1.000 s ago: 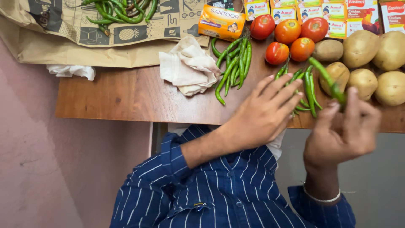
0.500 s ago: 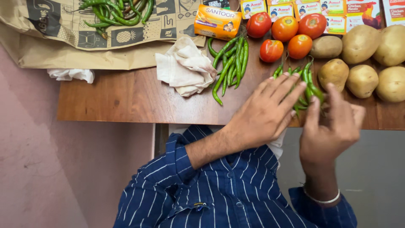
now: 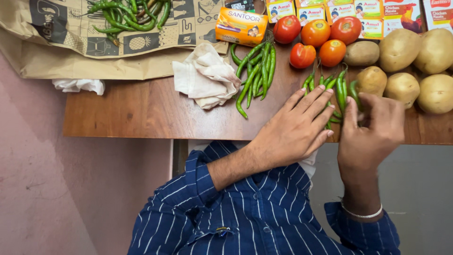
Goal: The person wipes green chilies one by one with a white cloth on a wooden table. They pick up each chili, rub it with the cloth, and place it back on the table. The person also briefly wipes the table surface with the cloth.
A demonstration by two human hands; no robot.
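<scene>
Just below the tomatoes [image 3: 317, 38], a small bunch of chillies [image 3: 336, 89] lies with long axes running toward them, stems up. Left hand [image 3: 296, 127] rests flat, fingers spread, touching the bunch; right hand [image 3: 370, 132] pinches one chilli [image 3: 355, 92] beside the potatoes [image 3: 406, 66].

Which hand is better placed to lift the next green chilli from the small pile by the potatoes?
Right. The right hand pinches a chilli at the pile; the left hand lies flat, fingers spread.
</scene>
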